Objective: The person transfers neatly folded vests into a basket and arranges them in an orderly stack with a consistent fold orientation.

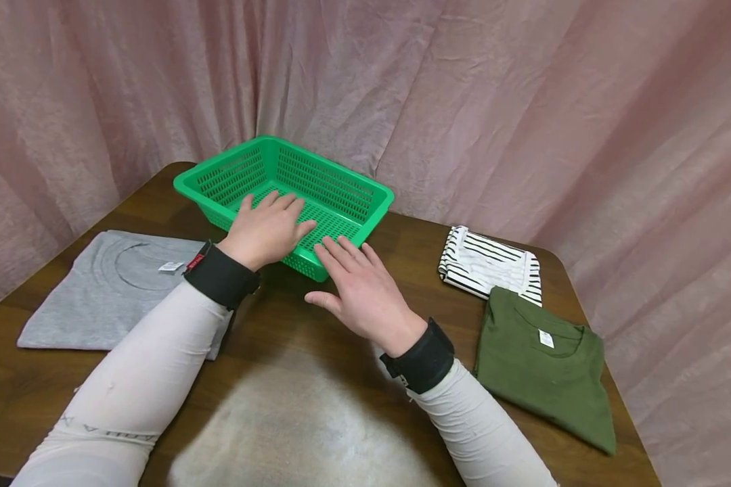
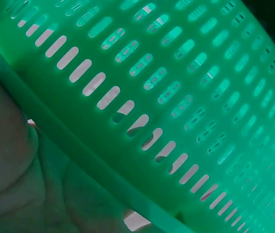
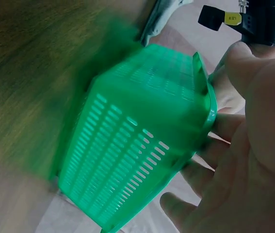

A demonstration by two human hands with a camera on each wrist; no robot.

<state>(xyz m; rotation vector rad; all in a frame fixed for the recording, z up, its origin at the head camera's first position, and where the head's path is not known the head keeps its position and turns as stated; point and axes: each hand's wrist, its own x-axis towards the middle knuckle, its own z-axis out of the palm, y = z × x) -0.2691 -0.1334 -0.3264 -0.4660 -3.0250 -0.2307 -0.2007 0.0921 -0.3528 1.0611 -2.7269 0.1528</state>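
A green plastic basket (image 1: 335, 168) with slotted walls stands toward the back left of the table. My left hand (image 1: 267, 231) lies across its near rim, palm down, fingers spread and reaching over the inside. At the basket's near right corner, my right hand (image 1: 368, 292) has straight fingers at the rim and its thumb held out to the side. In the right wrist view, the fingers (image 3: 200, 177) overlap the rim of the basket (image 3: 127, 141). From the left wrist, the slotted wall of the basket (image 2: 127, 107) fills most of the view, with the palm (image 2: 11, 160) below the rim.
On the left lies a folded grey T-shirt (image 1: 97, 297), partly behind my left forearm. A folded dark green T-shirt (image 1: 539, 375) is at the right, touching a folded black-and-white striped garment (image 1: 493, 260) behind it. Pink curtains (image 1: 493, 101) hang around the wooden table (image 1: 280, 365).
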